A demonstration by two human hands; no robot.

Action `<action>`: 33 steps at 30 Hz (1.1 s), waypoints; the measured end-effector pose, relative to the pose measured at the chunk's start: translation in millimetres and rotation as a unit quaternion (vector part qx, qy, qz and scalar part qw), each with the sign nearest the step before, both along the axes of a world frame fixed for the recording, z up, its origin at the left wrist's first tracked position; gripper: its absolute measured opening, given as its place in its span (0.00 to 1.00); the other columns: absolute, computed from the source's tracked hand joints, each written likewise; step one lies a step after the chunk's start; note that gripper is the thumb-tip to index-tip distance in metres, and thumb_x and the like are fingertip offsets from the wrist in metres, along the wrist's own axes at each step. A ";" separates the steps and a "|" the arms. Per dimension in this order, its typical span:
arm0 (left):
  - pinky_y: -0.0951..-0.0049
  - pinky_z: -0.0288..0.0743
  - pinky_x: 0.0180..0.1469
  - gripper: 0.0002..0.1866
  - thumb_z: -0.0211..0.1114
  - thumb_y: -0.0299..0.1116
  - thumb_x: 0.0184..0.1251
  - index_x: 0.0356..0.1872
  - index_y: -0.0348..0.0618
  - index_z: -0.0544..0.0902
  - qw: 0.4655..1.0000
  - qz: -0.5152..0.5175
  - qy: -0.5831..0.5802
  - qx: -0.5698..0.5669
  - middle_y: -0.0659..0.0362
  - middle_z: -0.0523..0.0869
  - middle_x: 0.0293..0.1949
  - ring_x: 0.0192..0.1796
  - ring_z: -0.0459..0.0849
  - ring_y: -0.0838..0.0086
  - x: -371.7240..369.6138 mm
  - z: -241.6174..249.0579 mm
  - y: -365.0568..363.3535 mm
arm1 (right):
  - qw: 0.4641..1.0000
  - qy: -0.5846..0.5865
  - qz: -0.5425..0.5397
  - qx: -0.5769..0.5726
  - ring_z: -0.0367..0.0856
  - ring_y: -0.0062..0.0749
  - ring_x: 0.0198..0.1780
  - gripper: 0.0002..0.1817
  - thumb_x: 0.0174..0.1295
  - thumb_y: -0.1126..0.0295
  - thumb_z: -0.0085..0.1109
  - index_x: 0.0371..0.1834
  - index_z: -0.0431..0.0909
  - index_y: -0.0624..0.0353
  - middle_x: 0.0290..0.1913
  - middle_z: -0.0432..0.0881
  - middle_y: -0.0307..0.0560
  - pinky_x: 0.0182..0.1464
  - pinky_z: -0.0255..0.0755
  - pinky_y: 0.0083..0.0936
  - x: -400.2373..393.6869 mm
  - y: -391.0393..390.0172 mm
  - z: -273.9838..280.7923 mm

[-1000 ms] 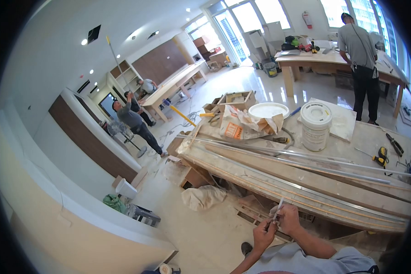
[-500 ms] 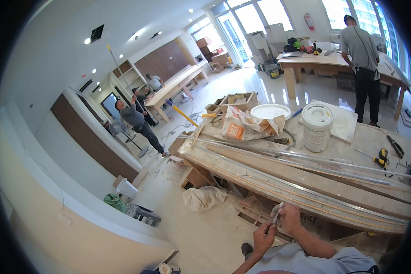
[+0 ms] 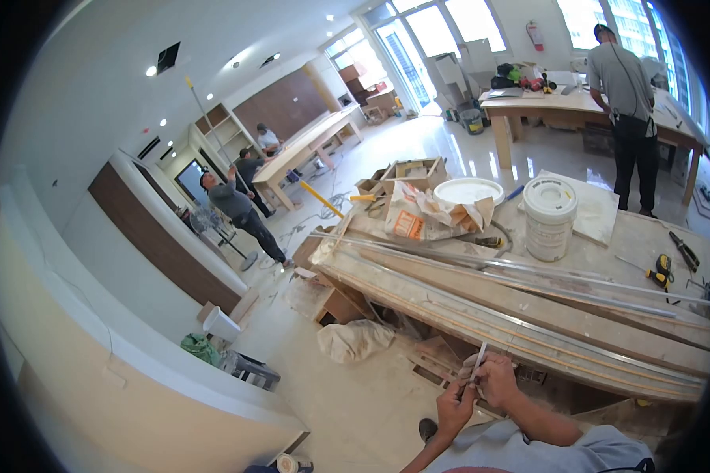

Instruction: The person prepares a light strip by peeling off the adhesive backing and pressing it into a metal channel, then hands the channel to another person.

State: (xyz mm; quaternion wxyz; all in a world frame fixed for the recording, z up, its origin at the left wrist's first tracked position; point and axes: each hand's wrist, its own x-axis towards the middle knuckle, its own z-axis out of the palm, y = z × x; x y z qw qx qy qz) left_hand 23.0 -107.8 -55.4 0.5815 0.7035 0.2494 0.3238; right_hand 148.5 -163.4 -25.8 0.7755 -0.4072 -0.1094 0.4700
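White in colour, a slender strip [image 3: 480, 356] is located at the near long edge of the dusty workbench [image 3: 607, 268], as seen in the head view, in front of the wearer's body. Left hand [image 3: 454, 406]: fingers closed around the lower part of the strip. Right hand [image 3: 497, 380]: fingers bent and closed at the strip, just beside the left hand. The strip is tilted, its upper end projecting above the fingers. Contact between strip and bench edge cannot be determined. Long metal profiles [image 3: 623, 306] lie lengthwise on the workbench, between the near edge and the lidded white pail [image 3: 550, 225], which stands upright. A white panel [image 3: 599, 217] lies behind and beside the pail. Toward the far right corner, pliers [image 3: 684, 252] lie near a yellow-and-black tool [image 3: 661, 272]. Toward the far left corner, a crumpled paper bag [image 3: 410, 214] lies beside a round white lid or basin [image 3: 467, 191]; an open wooden box [image 3: 418, 173] is located behind the bag. A beige cloth bundle [image 3: 355, 343] rests on the floor, near the left end of the workbench.
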 end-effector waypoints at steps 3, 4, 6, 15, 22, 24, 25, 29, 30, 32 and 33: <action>0.82 0.71 0.32 0.10 0.61 0.28 0.76 0.50 0.33 0.84 1.000 -0.006 -0.009 -0.015 0.65 0.83 0.27 0.30 0.77 0.87 0.6 -4.9 0.4 | 0.999 0.001 -0.019 0.041 0.87 0.49 0.35 0.21 0.56 0.74 0.46 0.52 0.77 0.74 0.36 0.86 0.64 0.37 0.84 0.37 5.2 4.1 10.2; 0.82 0.70 0.32 0.11 0.61 0.29 0.76 0.50 0.33 0.84 0.999 -0.024 -0.015 -0.039 0.65 0.83 0.27 0.30 0.76 0.87 -0.7 -7.8 -0.8 | 0.995 -0.021 -0.045 0.084 0.87 0.50 0.36 0.22 0.57 0.74 0.46 0.54 0.76 0.74 0.37 0.86 0.64 0.37 0.84 0.38 8.3 5.1 14.3; 0.82 0.70 0.32 0.11 0.61 0.30 0.76 0.50 0.33 0.84 0.999 -0.028 -0.001 -0.037 0.65 0.82 0.27 0.30 0.76 0.86 -2.0 -8.3 -0.7 | 0.997 -0.015 -0.018 0.078 0.87 0.47 0.38 0.25 0.57 0.72 0.44 0.56 0.76 0.74 0.38 0.87 0.63 0.43 0.83 0.36 12.5 0.8 25.4; 0.81 0.71 0.33 0.09 0.61 0.30 0.77 0.48 0.35 0.84 0.998 -0.019 0.006 -0.059 0.64 0.84 0.28 0.31 0.78 0.86 6.5 10.2 6.1 | 0.995 -0.029 0.070 0.058 0.86 0.43 0.46 0.37 0.55 0.77 0.41 0.73 0.61 0.75 0.54 0.84 0.67 0.49 0.80 0.28 -2.6 2.7 10.8; 0.83 0.65 0.28 0.07 0.59 0.27 0.77 0.49 0.36 0.83 0.997 -0.024 -0.055 -0.051 0.66 0.83 0.30 0.27 0.73 0.88 7.2 2.0 0.2 | 0.995 -0.007 0.063 0.071 0.86 0.45 0.52 0.41 0.56 0.76 0.38 0.79 0.52 0.72 0.59 0.81 0.65 0.53 0.80 0.28 -2.6 -3.7 32.2; 0.83 0.65 0.28 0.08 0.59 0.27 0.77 0.49 0.36 0.83 0.997 -0.022 -0.050 -0.058 0.66 0.83 0.29 0.27 0.73 0.88 6.0 2.5 -0.2 | 0.996 -0.004 0.071 0.061 0.86 0.46 0.53 0.41 0.55 0.76 0.38 0.78 0.52 0.72 0.59 0.81 0.64 0.54 0.81 0.30 -3.4 -3.5 29.6; 0.83 0.65 0.28 0.08 0.60 0.27 0.77 0.49 0.36 0.83 0.997 -0.019 -0.045 -0.065 0.66 0.83 0.29 0.28 0.73 0.88 5.8 2.9 0.0 | 0.995 -0.002 0.080 0.052 0.85 0.47 0.53 0.41 0.55 0.76 0.38 0.78 0.53 0.72 0.59 0.82 0.64 0.55 0.81 0.32 -3.8 -2.6 27.3; 0.82 0.74 0.34 0.08 0.60 0.27 0.76 0.48 0.34 0.84 0.998 -0.004 -0.017 -0.067 0.63 0.85 0.29 0.32 0.80 0.85 3.7 -2.9 2.7 | 0.994 -0.031 0.093 0.046 0.85 0.48 0.54 0.41 0.54 0.78 0.38 0.78 0.52 0.72 0.59 0.82 0.63 0.58 0.81 0.37 -7.1 1.4 9.4; 0.81 0.74 0.35 0.08 0.61 0.27 0.76 0.47 0.34 0.84 0.998 0.001 -0.021 -0.066 0.63 0.85 0.29 0.32 0.80 0.85 3.6 -2.7 2.6 | 0.994 -0.031 0.090 0.062 0.85 0.49 0.54 0.42 0.53 0.78 0.38 0.78 0.52 0.72 0.59 0.82 0.63 0.57 0.81 0.36 -9.7 2.7 7.0; 0.81 0.75 0.35 0.08 0.61 0.26 0.76 0.47 0.34 0.84 0.997 0.007 -0.026 -0.066 0.63 0.85 0.29 0.32 0.80 0.85 3.2 -3.7 2.4 | 0.993 -0.032 0.088 0.077 0.85 0.49 0.55 0.42 0.52 0.78 0.39 0.78 0.52 0.72 0.58 0.82 0.64 0.55 0.81 0.35 -11.9 3.4 6.1; 0.82 0.70 0.32 0.08 0.60 0.27 0.77 0.48 0.34 0.84 0.998 0.014 -0.031 -0.049 0.64 0.84 0.29 0.30 0.77 0.86 4.0 -5.0 2.5 | 0.993 -0.022 0.083 0.084 0.84 0.56 0.56 0.43 0.51 0.79 0.39 0.78 0.52 0.72 0.58 0.81 0.66 0.56 0.81 0.38 -12.1 3.6 6.1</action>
